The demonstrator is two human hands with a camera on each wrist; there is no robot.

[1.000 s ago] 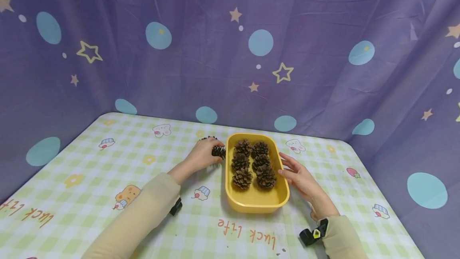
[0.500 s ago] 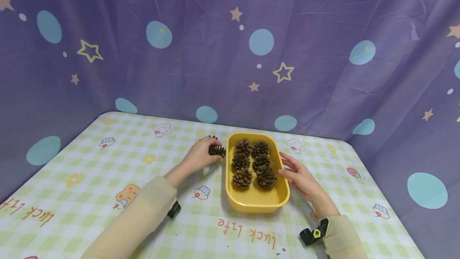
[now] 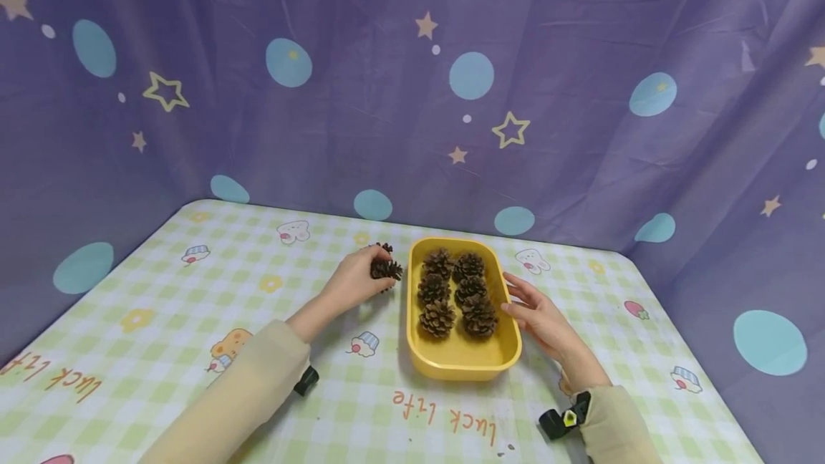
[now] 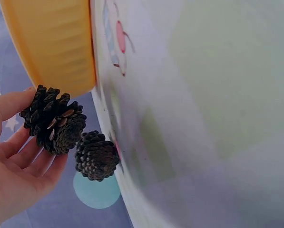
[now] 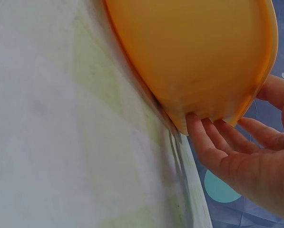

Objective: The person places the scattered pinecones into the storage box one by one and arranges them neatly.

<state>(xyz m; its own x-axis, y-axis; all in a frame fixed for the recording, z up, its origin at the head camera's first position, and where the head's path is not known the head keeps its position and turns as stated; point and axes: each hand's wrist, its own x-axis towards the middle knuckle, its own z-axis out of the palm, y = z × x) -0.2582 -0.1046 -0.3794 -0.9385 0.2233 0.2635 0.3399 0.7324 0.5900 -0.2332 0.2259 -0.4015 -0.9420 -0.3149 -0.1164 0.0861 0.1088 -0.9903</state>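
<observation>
My left hand [image 3: 353, 282] pinches a brown pine cone [image 3: 385, 270] between thumb and fingers, just left of a yellow plastic box [image 3: 460, 358]. In the left wrist view this pine cone [image 4: 53, 121] is tilted, its scaly base partly turned to the camera. A second pine cone [image 4: 97, 156] rests on the table behind it; the head view shows only part of it past the hand. Several pine cones [image 3: 437, 319] stand in two rows inside the box. My right hand [image 3: 540, 321] rests on the box's right side, fingertips against the outer wall [image 5: 194, 71] and thumb at the rim.
A green-and-white checked tablecloth [image 3: 309, 421] with cartoon prints covers the table. Purple curtains [image 3: 387, 106] hang behind and at both sides. A black wrist camera [image 3: 559, 422] sits at my right wrist, another [image 3: 306, 380] at my left.
My left hand has drawn slightly left with its pine cone, away from the box wall. More of the cone behind shows now. The right hand and box have stayed in place.
</observation>
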